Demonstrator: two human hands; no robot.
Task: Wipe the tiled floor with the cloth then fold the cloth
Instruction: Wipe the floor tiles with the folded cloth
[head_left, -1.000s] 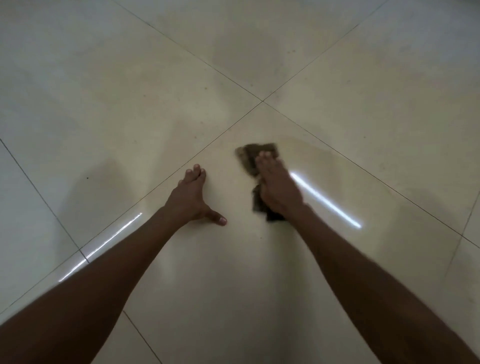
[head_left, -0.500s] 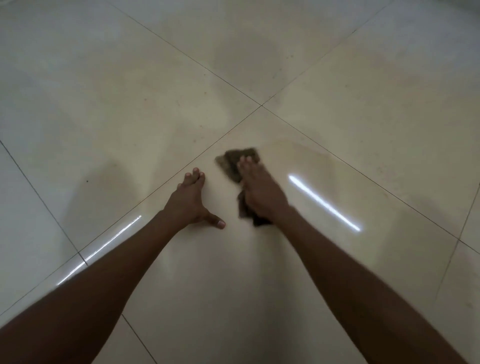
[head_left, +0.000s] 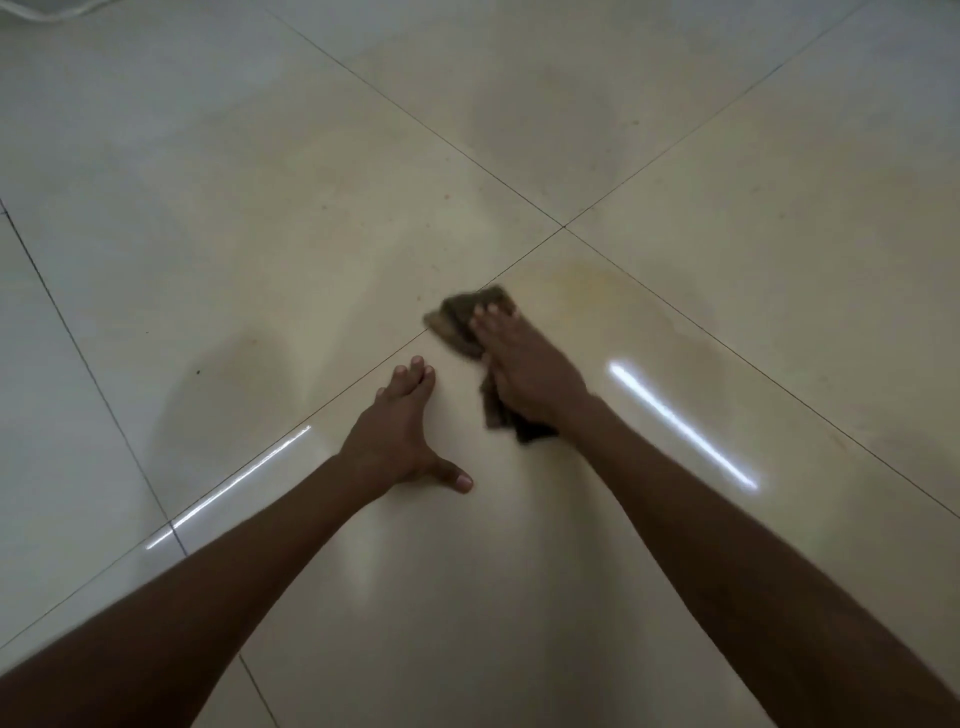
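Right hand: the right hand (head_left: 524, 371) lies flat on the cloth (head_left: 462, 325), palm down and fingers stretched forward, pressing it to the floor (head_left: 260, 208) rather than gripping it.
Left hand: the left hand (head_left: 402, 434) is spread on bare tile just beside the right one, thumb out to the side, holding nothing and taking body weight.
Cloth: dark and bunched, on the near tile by a grout line (head_left: 363, 374); parts stick out past the fingertips and behind the wrist.
Stain: a yellowish wet patch (head_left: 623, 296) lies just right of the cloth.
Risk: the tile looks glossy and damp, so the bracing palm could slide; a bunched cloth may smear the patch or slip from under the palm.
Count: two hands, one cloth, one patch, four tiles meeting at the corner ahead.
Stage: wiping, I judge; folding not yet begun.
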